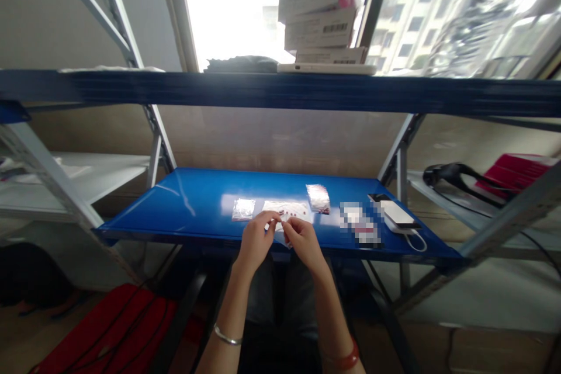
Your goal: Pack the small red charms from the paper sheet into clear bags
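Note:
Over the front edge of the blue shelf point(201, 196), my left hand point(258, 239) and my right hand point(305, 241) meet with their fingertips nearly touching. Thumb and index finger are pinched together on each; whatever lies between them is too small to make out. Just beyond the fingertips is a white sheet point(274, 205) with several small dark red bead-like pieces point(293, 214) on it. A clear plastic packet point(243, 209) lies left of the sheet. To its right is a shiny packet point(317, 196) with dark red pieces at its lower end.
A phone point(400, 214) on a white cabled block lies at the shelf's right, near a blurred-out item point(360, 224). Boxes point(318, 26) are stacked on the upper blue beam point(245, 90). Metal posts point(397, 149) flank the work area. A red case point(109, 327) stands below left.

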### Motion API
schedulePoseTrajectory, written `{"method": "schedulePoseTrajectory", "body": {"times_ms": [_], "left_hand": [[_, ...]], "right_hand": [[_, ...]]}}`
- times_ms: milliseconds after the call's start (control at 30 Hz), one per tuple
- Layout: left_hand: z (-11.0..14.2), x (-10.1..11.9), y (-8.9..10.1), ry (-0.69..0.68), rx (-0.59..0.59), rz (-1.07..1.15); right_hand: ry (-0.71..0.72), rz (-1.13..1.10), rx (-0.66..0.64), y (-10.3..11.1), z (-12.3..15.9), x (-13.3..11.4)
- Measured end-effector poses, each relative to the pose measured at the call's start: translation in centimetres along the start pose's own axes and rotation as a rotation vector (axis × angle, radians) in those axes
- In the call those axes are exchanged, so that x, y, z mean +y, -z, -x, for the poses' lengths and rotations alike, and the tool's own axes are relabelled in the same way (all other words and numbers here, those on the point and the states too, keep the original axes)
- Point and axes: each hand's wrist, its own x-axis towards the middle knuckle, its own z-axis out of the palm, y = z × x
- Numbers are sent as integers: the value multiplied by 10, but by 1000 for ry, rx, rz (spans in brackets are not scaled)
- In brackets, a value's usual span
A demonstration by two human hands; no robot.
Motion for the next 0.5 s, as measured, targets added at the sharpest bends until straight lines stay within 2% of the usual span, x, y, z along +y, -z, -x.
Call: {"method": "schedulePoseTrajectory", "body": {"times_ms": [67, 167, 300, 400, 500], "left_hand": [[1, 0, -3, -45, -31, -31], [2, 2, -6, -24, -46, -80], [2, 0, -9, -20, 12, -142], [1, -5, -8, -24, 78, -154], [0, -7, -6, -23, 102, -134]], "right_hand": [[10, 15, -2, 2, 0, 0], [29, 52, 12, 4, 1, 1], [0, 48, 2, 3, 1, 2], [-156, -77, 11, -2, 0, 2], [-318, -252, 137, -9, -2, 3]]}}
